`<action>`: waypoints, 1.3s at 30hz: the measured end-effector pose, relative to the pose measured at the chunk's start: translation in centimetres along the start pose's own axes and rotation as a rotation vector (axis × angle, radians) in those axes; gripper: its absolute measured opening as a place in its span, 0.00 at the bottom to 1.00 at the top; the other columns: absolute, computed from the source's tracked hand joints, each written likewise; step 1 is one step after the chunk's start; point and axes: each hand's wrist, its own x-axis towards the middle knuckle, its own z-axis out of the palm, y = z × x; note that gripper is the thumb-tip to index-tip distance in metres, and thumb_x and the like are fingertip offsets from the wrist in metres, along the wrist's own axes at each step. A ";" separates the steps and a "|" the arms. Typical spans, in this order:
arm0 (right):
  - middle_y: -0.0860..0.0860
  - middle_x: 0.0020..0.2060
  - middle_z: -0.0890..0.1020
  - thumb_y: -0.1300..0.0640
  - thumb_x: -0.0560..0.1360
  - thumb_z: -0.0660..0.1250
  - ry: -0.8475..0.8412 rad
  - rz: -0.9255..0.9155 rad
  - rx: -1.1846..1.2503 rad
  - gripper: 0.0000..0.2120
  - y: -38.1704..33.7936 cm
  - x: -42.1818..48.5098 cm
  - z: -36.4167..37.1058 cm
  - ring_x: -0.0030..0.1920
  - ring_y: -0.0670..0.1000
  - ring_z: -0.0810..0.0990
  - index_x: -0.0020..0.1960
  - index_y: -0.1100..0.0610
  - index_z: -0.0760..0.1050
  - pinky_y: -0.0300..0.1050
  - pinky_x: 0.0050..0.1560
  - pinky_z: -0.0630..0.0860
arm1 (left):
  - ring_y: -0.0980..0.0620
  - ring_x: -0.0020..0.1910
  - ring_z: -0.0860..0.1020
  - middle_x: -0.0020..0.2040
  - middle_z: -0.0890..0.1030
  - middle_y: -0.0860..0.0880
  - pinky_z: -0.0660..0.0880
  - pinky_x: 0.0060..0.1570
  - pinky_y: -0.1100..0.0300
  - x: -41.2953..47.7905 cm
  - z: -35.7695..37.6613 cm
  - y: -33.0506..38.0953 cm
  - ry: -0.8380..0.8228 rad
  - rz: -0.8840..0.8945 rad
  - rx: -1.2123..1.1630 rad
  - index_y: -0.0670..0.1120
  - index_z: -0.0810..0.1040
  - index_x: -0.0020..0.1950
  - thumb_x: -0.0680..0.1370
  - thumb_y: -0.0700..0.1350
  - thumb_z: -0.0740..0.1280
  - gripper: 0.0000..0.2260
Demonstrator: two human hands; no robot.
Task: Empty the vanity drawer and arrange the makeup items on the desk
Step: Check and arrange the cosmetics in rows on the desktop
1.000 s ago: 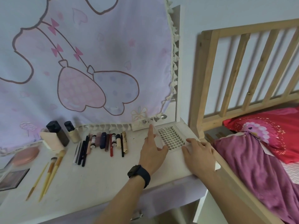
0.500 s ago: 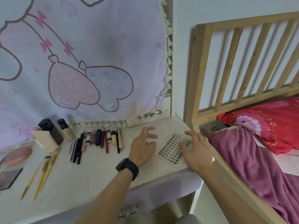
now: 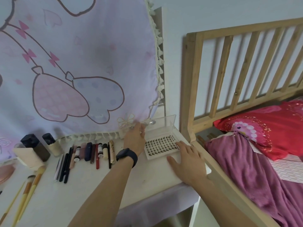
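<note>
Two hands work at the right end of the desk (image 3: pixel 147 181), and the nearer one, the right hand (image 3: pixel 188 163), lies flat and spread, palm down, its fingers resting on the front right corner of the lash case (image 3: pixel 161 147) to pin it in place without gripping anything. Just beyond, that case sits close to the desk's right edge, its white tray filled with rows of small dark lash clusters and its clear lid (image 3: pixel 161 124) standing up toward the back. The left hand (image 3: pixel 135 140), a dark watch (image 3: pixel 127 157) on its wrist, pinches the lid's left edge between thumb and fingertips. I judge the case light, stiff and slick, thin plastic that could crack at the hinge, so it is best held by the tray's rim and never on the delicate lashes. Left of it, pencils and tubes (image 3: pixel 91 153) lie in a neat row, with two bottles (image 3: pixel 41 146) near the back edge and the hanging cloth (image 3: pixel 73 63) behind.
</note>
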 end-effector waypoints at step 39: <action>0.42 0.48 0.84 0.55 0.77 0.67 0.208 0.091 0.203 0.05 1.0 1.5 0.7 0.56 0.51 0.78 0.49 0.46 0.80 0.53 0.58 0.74 | 0.47 0.46 0.77 0.51 0.77 0.47 0.73 0.47 0.56 0.9 -0.4 -1.5 0.277 -0.126 -0.176 0.45 0.79 0.49 0.82 0.49 0.64 0.09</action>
